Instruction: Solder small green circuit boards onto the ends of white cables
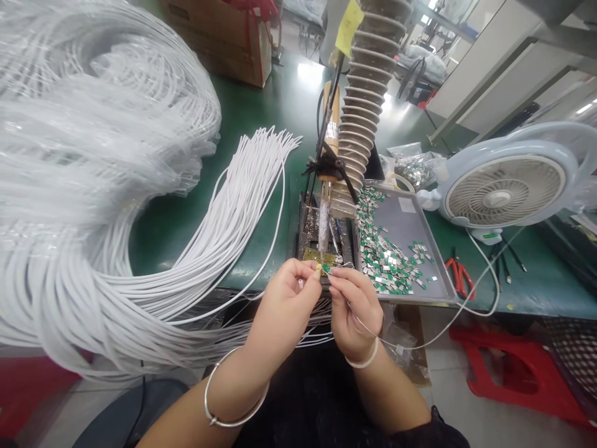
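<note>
My left hand [284, 305] is closed in a pinch, with a white cable [301, 284] showing between thumb and fingers. A small green circuit board [326, 268] sits at its fingertips, under the tip of an upright soldering iron [325, 218]. My right hand [355, 308] is closed on a thin solder wire [410, 347], which trails off to the right. Its fingertips are close to the board's right side. Fingers hide where cable and board meet. Beneath the iron tip lies a yellowish pad [311, 254] in a dark stand [308, 231].
White cables [233, 205] in a big bundle cover the left. A grey tray [441, 274] holds many small green-and-silver boards [387, 267]. Right of it are red-handled pliers [461, 278] and a fan [504, 186]. A ribbed hose [370, 93] hangs behind the iron; a cardboard box [224, 43] stands behind.
</note>
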